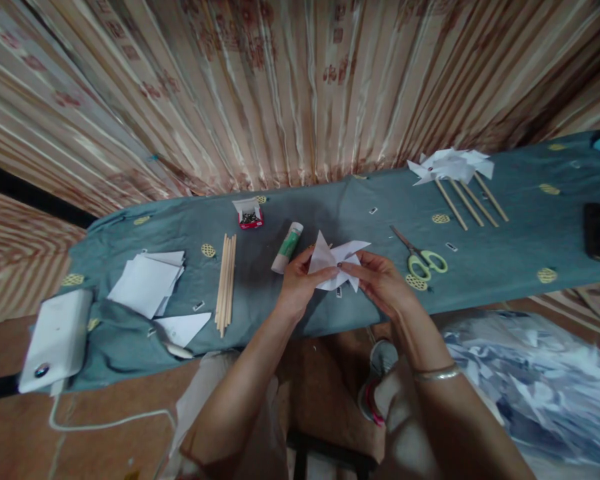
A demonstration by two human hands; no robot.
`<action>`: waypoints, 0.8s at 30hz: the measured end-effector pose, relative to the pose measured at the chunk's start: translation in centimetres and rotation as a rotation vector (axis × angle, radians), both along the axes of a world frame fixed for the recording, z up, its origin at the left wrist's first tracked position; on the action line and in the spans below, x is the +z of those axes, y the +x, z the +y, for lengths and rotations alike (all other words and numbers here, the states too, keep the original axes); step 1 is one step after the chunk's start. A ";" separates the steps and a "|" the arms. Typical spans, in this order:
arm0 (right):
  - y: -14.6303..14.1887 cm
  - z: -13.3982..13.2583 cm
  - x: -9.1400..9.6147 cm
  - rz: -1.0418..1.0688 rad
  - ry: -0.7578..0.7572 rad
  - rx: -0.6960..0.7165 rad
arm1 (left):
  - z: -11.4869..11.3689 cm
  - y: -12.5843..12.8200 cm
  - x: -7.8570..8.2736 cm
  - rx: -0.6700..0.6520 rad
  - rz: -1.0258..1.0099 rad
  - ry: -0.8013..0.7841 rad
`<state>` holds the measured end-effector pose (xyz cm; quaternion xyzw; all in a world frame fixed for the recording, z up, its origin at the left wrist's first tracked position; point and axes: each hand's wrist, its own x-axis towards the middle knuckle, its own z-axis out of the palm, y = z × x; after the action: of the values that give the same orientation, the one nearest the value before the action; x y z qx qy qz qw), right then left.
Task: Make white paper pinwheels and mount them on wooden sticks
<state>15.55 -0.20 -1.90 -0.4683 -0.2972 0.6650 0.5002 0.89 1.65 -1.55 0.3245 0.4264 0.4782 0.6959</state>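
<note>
While hands [298,283] pinch near its middle, white paper pinwheel [321,257] sits between them, over green cloth [340,207].

The scene is dimly lit. Soft shadow is cast mid-frame on the table [340,207]; outer edges are stretched.

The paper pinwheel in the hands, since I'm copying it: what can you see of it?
The paper pinwheel is white, apparently plain paper, with pointed blades spreading from a middle where a small reddish spot shows, too small to identify. It is held over the cloth between the left hand and right hand, thumbs near its centre. Its underside is hidden.
</note>
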 end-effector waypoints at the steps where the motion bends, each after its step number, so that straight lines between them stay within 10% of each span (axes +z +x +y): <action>1: -0.1 0.1 0.0 -0.005 0.003 0.001 | 0.1 0.0 -0.1 0.005 0.011 0.000; 18: 0.2 1.4 -0.1 -0.055 -0.029 -0.033 | 1.2 0.0 -1.1 0.037 0.021 -0.031; 24: 0.1 1.3 -0.8 -0.209 0.183 -0.294 | 1.3 -0.1 -1.1 0.073 0.047 0.000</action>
<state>15.62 1.08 -2.74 -0.5257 -0.3354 0.5028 0.5986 0.82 2.90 -2.67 0.3199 0.4542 0.4953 0.6679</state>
